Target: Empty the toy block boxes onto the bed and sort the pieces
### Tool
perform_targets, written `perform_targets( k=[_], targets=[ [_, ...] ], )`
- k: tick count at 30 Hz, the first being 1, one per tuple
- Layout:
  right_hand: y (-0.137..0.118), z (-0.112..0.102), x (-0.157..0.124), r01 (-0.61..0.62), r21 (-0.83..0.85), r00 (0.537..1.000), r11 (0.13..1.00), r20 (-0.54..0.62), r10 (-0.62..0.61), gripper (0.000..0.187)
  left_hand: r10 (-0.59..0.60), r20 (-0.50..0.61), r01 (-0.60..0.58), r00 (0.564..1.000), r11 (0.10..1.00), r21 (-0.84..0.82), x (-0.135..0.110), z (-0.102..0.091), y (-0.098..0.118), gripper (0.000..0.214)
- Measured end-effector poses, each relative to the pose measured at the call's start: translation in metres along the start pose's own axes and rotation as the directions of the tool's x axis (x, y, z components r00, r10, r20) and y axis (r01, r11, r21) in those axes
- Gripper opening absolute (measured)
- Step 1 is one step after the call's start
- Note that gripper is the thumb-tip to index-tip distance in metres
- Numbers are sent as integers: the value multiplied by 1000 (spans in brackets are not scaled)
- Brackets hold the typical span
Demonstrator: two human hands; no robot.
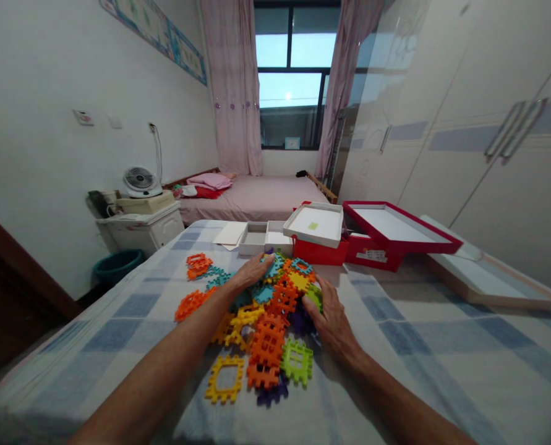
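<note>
Nearest you, on the blue-and-white checked cloth [117, 321], lies a heap of flat plastic waffle tiles with toothed edges [266, 321], in orange, yellow, green, teal and purple. A yellow open-frame tile [224, 378] sits at the heap's near edge, a green grid tile [297, 361] just beside it. Your left hand [253, 272] lies flat on the heap's far left side, fingers spread, gripping nothing. Your right hand [331, 318] presses the heap's right flank, fingers curved loosely; tiles hide its fingertips, so you cannot tell whether it pinches one. Beyond the heap stand a low white cardboard tray [261, 238] and a glossy red box [321, 250], its white lid [315, 224] resting askew on top.
</note>
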State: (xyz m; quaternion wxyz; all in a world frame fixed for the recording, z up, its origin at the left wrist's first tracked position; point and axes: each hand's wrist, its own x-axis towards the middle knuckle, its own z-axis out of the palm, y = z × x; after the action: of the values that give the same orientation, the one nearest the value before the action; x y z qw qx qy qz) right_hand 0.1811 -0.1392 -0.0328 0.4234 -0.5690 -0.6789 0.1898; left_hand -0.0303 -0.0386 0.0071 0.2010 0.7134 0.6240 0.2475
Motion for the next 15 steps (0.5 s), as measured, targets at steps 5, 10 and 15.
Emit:
perform_targets(
  k=[5,10,15],
  targets=[
    [2,0,1,-34,95,998,995,-43,38,61,98,-48,-102,994,992,-81,-12,8,28,61],
    [4,0,6,-109,223,989,969,-74,128,63,283,-107,-290,953,955,-56,-27,11,59,42],
    [4,-3,8,-125,266,985,956,-83,152,62,548,-27,-545,836,836,67,-53,20,90,34]
  ],
)
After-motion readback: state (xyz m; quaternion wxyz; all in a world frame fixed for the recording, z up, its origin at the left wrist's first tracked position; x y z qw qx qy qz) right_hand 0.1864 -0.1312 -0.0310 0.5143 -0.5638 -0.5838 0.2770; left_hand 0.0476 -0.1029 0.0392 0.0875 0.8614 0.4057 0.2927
